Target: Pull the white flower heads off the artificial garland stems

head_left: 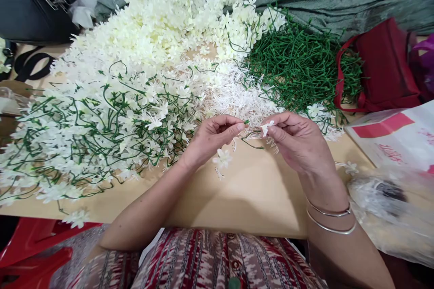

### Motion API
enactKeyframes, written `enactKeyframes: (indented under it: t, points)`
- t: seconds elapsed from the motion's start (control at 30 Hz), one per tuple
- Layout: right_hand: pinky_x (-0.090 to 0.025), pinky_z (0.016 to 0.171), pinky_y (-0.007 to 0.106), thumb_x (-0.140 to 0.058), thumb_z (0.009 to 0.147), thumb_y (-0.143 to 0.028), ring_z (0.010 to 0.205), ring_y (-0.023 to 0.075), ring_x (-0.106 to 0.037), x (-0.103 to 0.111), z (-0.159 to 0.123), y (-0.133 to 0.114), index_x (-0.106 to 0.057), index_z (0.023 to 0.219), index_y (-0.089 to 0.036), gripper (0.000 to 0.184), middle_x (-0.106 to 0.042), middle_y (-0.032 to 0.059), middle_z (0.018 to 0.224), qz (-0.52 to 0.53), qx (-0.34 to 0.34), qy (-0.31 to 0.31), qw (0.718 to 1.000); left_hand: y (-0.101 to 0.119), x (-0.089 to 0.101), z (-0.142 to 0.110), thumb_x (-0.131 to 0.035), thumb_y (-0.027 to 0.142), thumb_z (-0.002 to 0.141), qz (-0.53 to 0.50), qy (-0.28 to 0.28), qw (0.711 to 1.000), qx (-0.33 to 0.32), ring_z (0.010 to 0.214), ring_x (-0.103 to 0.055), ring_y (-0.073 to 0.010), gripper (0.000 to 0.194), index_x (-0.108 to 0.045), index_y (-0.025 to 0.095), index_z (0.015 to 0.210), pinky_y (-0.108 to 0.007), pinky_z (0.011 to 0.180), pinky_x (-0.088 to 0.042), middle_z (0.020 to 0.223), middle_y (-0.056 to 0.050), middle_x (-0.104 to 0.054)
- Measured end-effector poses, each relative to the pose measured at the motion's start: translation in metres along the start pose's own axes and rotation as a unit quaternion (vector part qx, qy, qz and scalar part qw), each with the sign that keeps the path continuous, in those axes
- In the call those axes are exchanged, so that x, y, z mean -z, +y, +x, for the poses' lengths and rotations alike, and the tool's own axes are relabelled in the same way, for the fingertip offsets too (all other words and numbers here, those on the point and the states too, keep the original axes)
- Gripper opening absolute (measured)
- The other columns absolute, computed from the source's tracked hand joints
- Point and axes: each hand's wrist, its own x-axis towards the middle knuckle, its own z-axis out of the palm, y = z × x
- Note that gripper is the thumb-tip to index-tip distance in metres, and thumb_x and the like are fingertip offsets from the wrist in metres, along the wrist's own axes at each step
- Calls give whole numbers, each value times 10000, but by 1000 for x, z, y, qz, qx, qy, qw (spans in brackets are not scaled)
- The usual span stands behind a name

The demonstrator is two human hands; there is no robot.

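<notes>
My left hand (217, 137) pinches a thin green plastic flower stem (252, 144) near its tip, between thumb and forefinger. Close beside it, my right hand (298, 142) holds a small white artificial flower (267, 128) between thumb and fingertips. A narrow gap separates the stem's tip from the white flower. Under my hands, a loose white blossom (223, 158) lies on the table (244, 198). Just beyond my fingers spreads a heap of white stamens (237, 95).
Flowers on green stems (118, 117) fill the left side, with cream petals (162, 22) behind. Green stems (298, 63) are piled back right, next to a red bag (388, 67). A black bag (34, 4) sits far left; a clear plastic bag (396, 216) lies at right.
</notes>
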Motion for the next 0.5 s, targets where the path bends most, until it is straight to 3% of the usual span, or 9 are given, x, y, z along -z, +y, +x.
enactKeyframes:
  t: [0.13, 0.5]
  points:
    - [-483, 634, 277, -956, 672, -439, 645, 129, -623, -4, 0, 2, -784, 807, -273, 274, -728, -15, 698, 10, -34, 9, 999, 0, -2, -1, -843, 430, 806, 25, 16, 999, -32, 706, -567, -93, 276, -790, 173, 891, -224, 664, -445, 812, -15, -721]
    - [-508, 609, 252, -957, 642, -466, 604, 110, -628, -7, -2, -1, -761, 759, -253, 312, -711, -25, 651, -18, -64, 7, 998, 4, -6, -8, -760, 337, 886, 136, 22, 988, -75, 592, -443, -79, 149, -792, 192, 904, -221, 521, -333, 711, 7, -619]
